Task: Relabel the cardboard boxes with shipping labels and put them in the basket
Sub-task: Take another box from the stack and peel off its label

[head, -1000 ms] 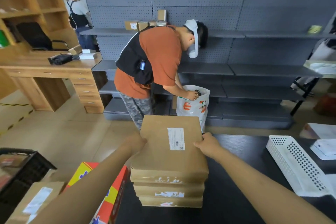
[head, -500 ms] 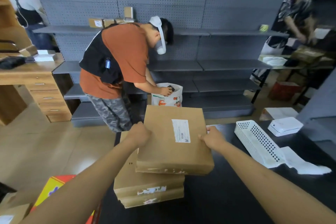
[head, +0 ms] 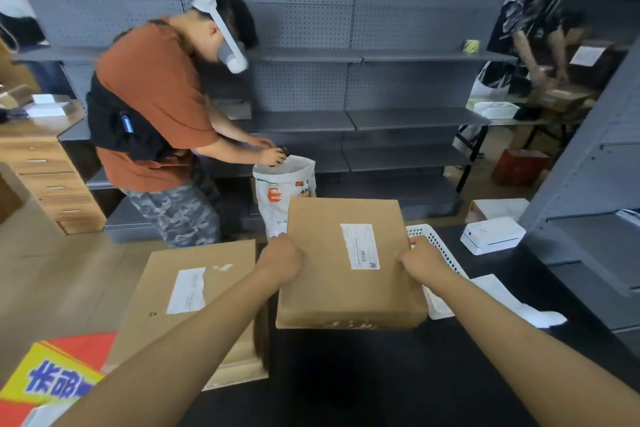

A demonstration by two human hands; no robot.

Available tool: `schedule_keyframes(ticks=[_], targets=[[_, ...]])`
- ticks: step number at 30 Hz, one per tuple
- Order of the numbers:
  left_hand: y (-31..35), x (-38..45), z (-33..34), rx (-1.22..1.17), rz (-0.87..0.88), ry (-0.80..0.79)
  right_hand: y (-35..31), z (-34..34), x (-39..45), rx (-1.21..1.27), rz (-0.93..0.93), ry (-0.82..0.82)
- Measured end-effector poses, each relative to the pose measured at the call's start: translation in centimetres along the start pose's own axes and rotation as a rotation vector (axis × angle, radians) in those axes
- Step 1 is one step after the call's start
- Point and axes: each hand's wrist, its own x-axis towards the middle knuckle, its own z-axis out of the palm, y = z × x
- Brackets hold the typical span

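Above the black table: flat cardboard box [head: 349,263] held up over the table [head: 398,381], its near edge lowest, its top face toward the camera.
Label on the box: white shipping label [head: 359,246] right of the middle of the top face, long side running away from the camera.
Left hand [head: 281,259]: grips the box's left edge, fingers curled round it.
Right hand [head: 420,260]: grips the box's right edge, fingers curled round it.
Right of the box: white perforated basket [head: 438,246], its left part hidden behind the box and right hand; white sheet [head: 519,305] lies just beyond it.
Left of the box: stack of cardboard boxes [head: 194,302] at the table's left edge, torn white label [head: 188,289] on top; a narrow gap separates stack and held box.
Near side of the box: bare dark tabletop between the forearms.
Far right of the box: white label printer [head: 491,234] near the table's far edge.
Beyond the box: person in an orange shirt [head: 156,97] bent over a white bag [head: 284,191] before grey shelving [head: 381,118].
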Motion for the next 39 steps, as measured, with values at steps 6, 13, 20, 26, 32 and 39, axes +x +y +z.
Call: schedule_keyframes(ticks=[6,13,20,26,32,39], targets=[[2.5,-1.1,4.5,-0.002,-0.058,-0.013,4.0,-1.7,1.7,-0.005,0.011,-0.063],[0.2,-1.0,7.8,-0.078,-0.171,-0.042,6.2,1.2,3.3,-0.013,0.005,-0.155],[-2.8,-0.4,11.8,-0.144,-0.239,-0.131,9.2,5.5,5.2,-0.052,0.026,-0.229],[-4.7,-0.5,15.2,-0.158,-0.300,-0.183,11.9,8.6,6.3,-0.068,0.055,-0.270],[-4.8,-1.0,18.0,-0.231,-0.372,-0.105,14.0,9.6,7.1,0.022,0.092,-0.310],[-4.4,-1.0,18.8,-0.337,-0.460,-0.041,13.7,9.1,7.2,-0.164,-0.110,-0.233]])
